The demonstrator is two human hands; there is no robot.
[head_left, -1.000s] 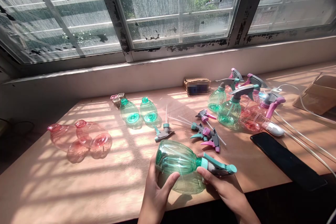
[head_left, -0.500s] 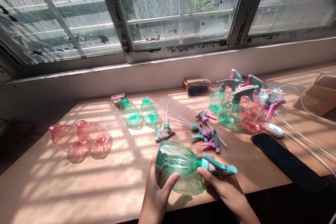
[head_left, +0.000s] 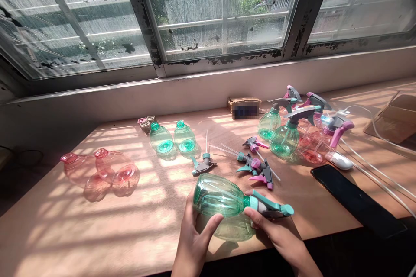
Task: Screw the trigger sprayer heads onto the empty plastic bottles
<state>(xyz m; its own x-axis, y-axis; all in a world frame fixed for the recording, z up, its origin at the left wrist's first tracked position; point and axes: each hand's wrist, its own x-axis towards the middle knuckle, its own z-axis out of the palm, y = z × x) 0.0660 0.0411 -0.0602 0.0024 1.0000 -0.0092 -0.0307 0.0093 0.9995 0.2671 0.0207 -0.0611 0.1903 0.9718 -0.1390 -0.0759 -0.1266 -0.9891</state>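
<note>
A clear green spray bottle [head_left: 219, 194] lies sideways between my hands above the table's front edge, its base to the left. My left hand [head_left: 198, 229] cups the base end, thumb along the near side. At the neck, my right hand [head_left: 269, 225] grips the teal collar of the grey and teal trigger head [head_left: 269, 205], which sits on the bottle's mouth. The fingers behind the bottle are mostly hidden. Just beyond it lie a loose grey and teal trigger head [head_left: 204, 165] and a small pile of trigger heads [head_left: 256, 166] with thin tubes.
Two open green bottles [head_left: 184, 137] stand farther back; two pink bottles [head_left: 117, 171] are at the left. Several bottles with spray heads [head_left: 284, 140] stand at the right, near a white mouse [head_left: 340, 161], a black phone [head_left: 354, 197], cables and a cardboard box [head_left: 394, 117].
</note>
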